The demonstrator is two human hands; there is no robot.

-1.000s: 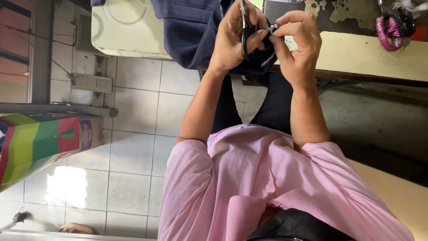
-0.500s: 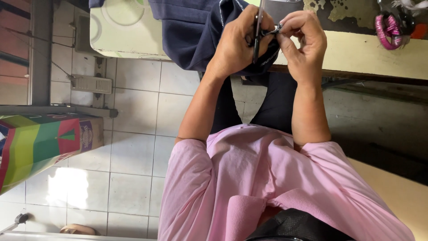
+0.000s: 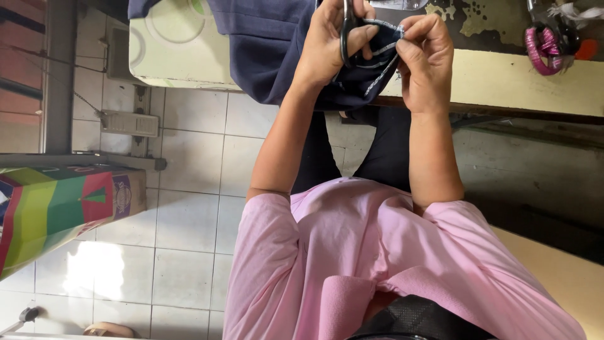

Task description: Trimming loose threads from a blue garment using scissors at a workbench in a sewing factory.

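White floor tiles (image 3: 189, 145) and a striped bag (image 3: 50, 208) sit at the left. My left hand (image 3: 330, 44) has slid its dark scissors (image 3: 345, 31) further into the navy cloth (image 3: 277, 44) at the tabletop (image 3: 503, 79) edge, so snipping continues; my right hand (image 3: 428, 53) pinches the stitched edge taut, wrist bent.

Our left hand (image 3: 327, 47) and right hand (image 3: 428, 53) meet over the edge of the bench (image 3: 503, 82), the left hand's fingers (image 3: 358, 41) around the scissors (image 3: 345, 31) and the right hand pinching the cloth (image 3: 371, 63) just beside them, with the rest of the cloth spreading left across the bench and hanging over its edge. At the far right of the bench lies a spool (image 3: 542, 49), well apart from our hands. Down on the tiled floor (image 3: 189, 208) to our left stands a box (image 3: 56, 214).
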